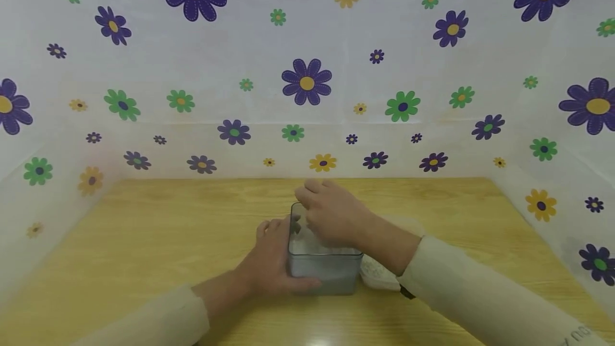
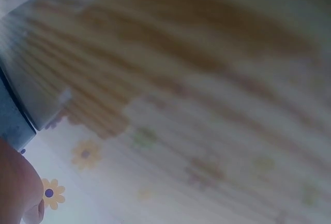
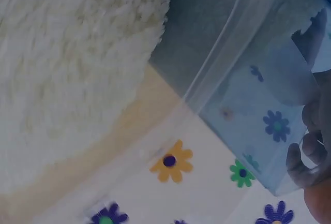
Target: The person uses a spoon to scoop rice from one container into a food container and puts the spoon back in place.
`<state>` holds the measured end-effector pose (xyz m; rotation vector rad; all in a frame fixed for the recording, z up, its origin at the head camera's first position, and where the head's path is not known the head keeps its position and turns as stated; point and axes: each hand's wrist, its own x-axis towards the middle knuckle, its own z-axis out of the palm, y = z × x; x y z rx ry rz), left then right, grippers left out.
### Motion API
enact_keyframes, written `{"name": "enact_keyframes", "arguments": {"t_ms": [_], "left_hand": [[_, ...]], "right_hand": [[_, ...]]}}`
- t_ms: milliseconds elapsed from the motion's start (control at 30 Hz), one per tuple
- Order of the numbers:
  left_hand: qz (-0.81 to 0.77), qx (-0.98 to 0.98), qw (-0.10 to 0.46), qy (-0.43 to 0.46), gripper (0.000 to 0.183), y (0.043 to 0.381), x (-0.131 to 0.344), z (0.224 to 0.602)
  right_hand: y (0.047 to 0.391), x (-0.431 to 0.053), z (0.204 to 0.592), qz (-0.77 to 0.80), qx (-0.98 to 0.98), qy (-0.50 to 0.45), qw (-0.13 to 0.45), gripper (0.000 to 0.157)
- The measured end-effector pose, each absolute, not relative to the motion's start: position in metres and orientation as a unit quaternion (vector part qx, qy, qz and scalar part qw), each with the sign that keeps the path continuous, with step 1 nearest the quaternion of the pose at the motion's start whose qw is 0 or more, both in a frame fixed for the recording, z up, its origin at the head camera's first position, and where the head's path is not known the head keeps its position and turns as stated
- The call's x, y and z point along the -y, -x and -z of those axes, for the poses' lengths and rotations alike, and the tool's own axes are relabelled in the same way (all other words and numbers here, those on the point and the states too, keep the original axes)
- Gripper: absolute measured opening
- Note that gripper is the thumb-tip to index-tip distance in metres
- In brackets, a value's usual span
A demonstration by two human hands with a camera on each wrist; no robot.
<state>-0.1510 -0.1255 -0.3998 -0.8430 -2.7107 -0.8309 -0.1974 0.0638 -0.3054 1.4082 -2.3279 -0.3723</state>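
A square, see-through blue-grey container stands on the wooden table. My left hand grips it from the left, thumb across the front wall and fingers round the far side. My right hand is over the container's mouth with its fingers curled near the far rim. Whether it pinches anything I cannot tell, since the back of the hand hides the fingertips. Right of the container, partly under the right forearm, sits a clear tub. White rice heaps inside it in the right wrist view.
The wooden table is bounded at the back and sides by a white sheet printed with purple, green and yellow flowers. A small dark piece shows beneath the right cuff. The left wrist view is largely blurred by brown streaks.
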Motion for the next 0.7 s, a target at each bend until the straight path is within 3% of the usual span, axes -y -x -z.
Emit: {"name": "enact_keyframes", "arguments": {"t_ms": [433, 700], "left_hand": [[0.279, 0.914, 0.083, 0.285, 0.120, 0.1503, 0.1278, 0.4019], [0.276, 0.914, 0.093, 0.284, 0.119, 0.1521, 0.1265, 0.4004]], "right_hand": [[0.2018, -0.0653, 0.3071, 0.042, 0.847, -0.509, 0.148, 0.041], [0.2060, -0.0687, 0.3066, -0.017, 0.832, -0.532, 0.155, 0.043]]}}
